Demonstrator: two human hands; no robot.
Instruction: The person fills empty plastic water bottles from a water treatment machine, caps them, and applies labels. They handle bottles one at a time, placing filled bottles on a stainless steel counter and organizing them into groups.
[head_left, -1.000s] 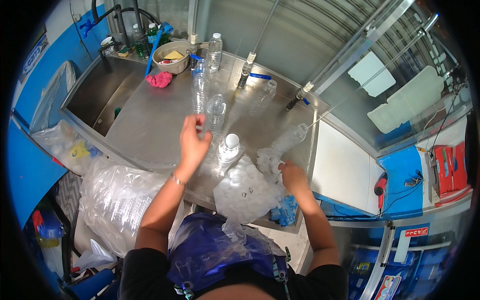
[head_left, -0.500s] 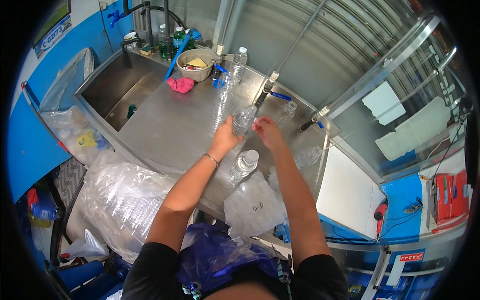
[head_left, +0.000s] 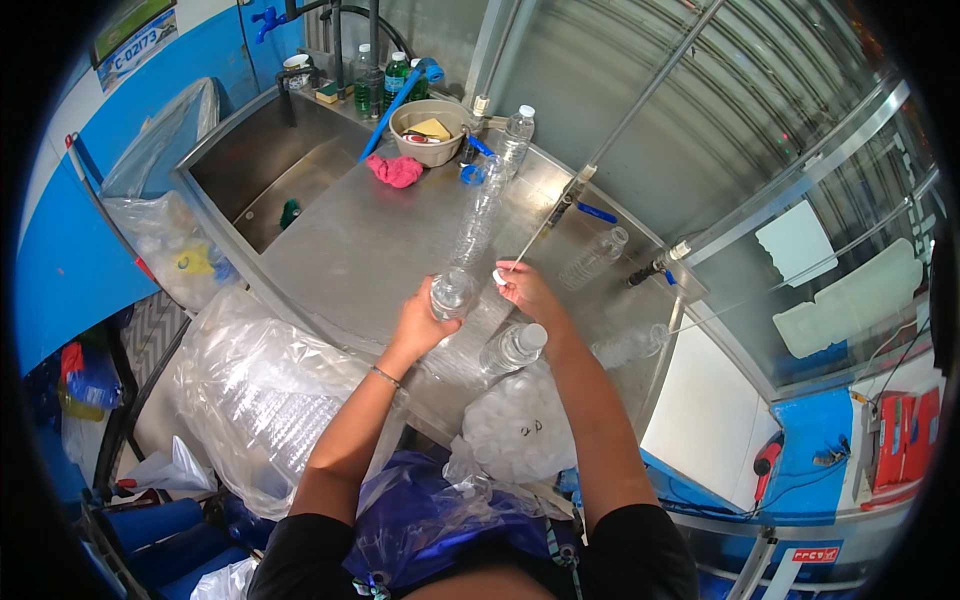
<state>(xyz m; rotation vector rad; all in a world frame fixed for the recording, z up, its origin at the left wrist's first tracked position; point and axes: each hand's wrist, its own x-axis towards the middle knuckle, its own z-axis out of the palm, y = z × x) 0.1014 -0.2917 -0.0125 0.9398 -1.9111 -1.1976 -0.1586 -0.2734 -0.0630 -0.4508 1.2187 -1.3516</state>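
Observation:
My left hand is wrapped round a clear plastic bottle, its mouth end tipped toward me. Just right of it, my right hand pinches a small white cap between thumb and fingers. Below the hands, a clear bottle with a white cap leans beside a plastic bag of white caps. Beyond them stand clear bottles in a line, with a white-capped bottle at the far end. Two more clear bottles lie to the right, one near and one farther.
The steel counter has a sink at its left. A beige basin with sponges, a pink cloth and green bottles are at the back. Blue-handled taps line the back edge. A large plastic bag sits front left.
Both hands have come nearer to me, and the left has turned the bottle so its mouth end faces me. The white cap now shows clearly in my right fingers, apart from the bottle.

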